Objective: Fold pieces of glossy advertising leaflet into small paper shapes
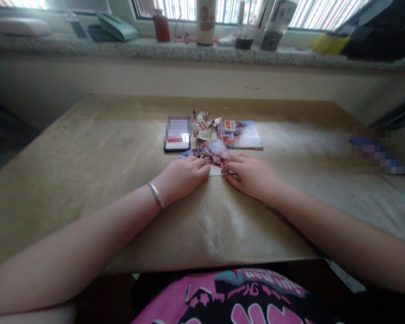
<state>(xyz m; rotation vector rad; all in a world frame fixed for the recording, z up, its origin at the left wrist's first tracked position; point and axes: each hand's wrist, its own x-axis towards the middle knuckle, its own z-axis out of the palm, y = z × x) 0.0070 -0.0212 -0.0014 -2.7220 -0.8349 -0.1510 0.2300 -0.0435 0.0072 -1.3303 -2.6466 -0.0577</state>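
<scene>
A colourful printed sheet of paper (pixel 213 152) lies on the table between my hands, with pictures of people on it and a white strip along its near edge. My left hand (pixel 186 174) presses on its left part with fingers curled down onto the edge. Thumb and fingers of my right hand (pixel 245 174) pinch the near right corner. Just beyond the sheet are a phone (pixel 177 133) with a lit screen, a pointed folded paper piece (pixel 201 125) in white and red, and a stack of similar printed sheets (pixel 245 135).
The table (pixel 87 162) has a tan, shiny cover. At the right edge lies a blurred bluish object (pixel 380 155). Along the stone windowsill (pixel 148 50) stand a red container (pixel 161 28), a tall canister (pixel 205 22), a clear bottle (pixel 277 27) and a yellow item (pixel 330 43).
</scene>
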